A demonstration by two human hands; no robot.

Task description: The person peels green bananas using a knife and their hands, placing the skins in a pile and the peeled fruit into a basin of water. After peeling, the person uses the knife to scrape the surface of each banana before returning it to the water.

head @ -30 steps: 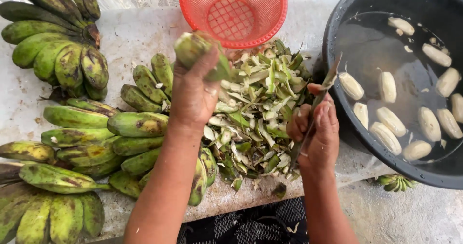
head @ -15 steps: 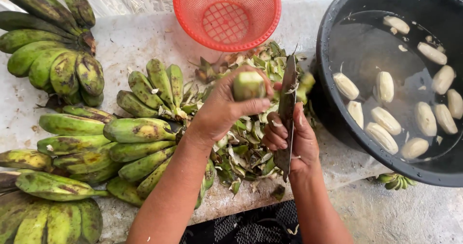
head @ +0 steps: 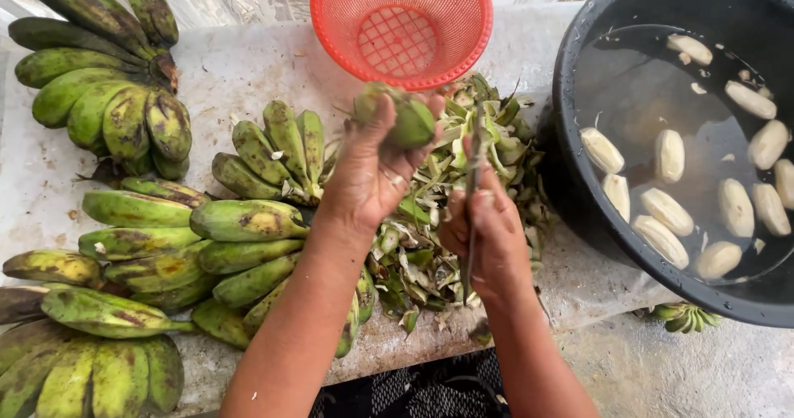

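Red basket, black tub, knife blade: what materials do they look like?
Red basket: looks like moulded plastic, glossy, with a uniform open grid mesh. Black tub: probably plastic, smooth dark wall with a soft sheen, holding water. Knife blade, held in the right hand: likely metal, thin, dull grey; seen edge-on, so the finish is unclear.

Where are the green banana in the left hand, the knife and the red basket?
green banana (head: pixel 407 120), head view, on its skin above the left hand's fingers.
knife (head: pixel 475 153), head view, on the blade above the right hand.
red basket (head: pixel 331 42), head view, on its left inner wall.
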